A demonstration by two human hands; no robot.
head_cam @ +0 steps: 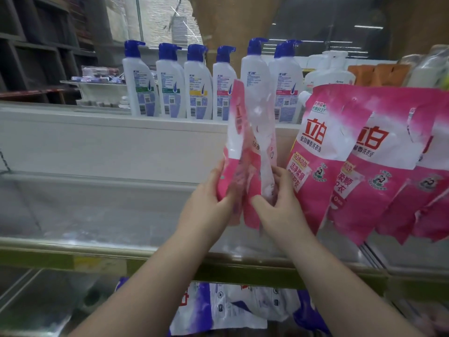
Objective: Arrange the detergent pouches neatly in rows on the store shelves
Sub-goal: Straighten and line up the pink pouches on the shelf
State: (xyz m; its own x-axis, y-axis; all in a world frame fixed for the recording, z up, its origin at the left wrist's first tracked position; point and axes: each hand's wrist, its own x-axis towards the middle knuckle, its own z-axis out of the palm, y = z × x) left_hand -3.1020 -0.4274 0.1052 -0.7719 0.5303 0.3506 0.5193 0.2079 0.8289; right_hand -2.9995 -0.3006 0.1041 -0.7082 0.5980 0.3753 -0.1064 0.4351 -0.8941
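Two pink-and-white detergent pouches stand edge-on above the middle shelf (121, 210). My left hand (209, 203) grips the lower part of the left pouch (237, 142). My right hand (279, 205) grips the bottom of the right pouch (263, 142), fingers curled round its edge. To the right, a row of the same pink pouches (323, 152) leans face-forward, each overlapping the one behind. The two held pouches touch each other and stand just left of that row.
White shampoo bottles with blue pumps (170, 86) line the top shelf behind. Purple-and-white pouches (218, 310) lie on the lower shelf under the green shelf edge (97, 261). The left part of the middle shelf is bare metal.
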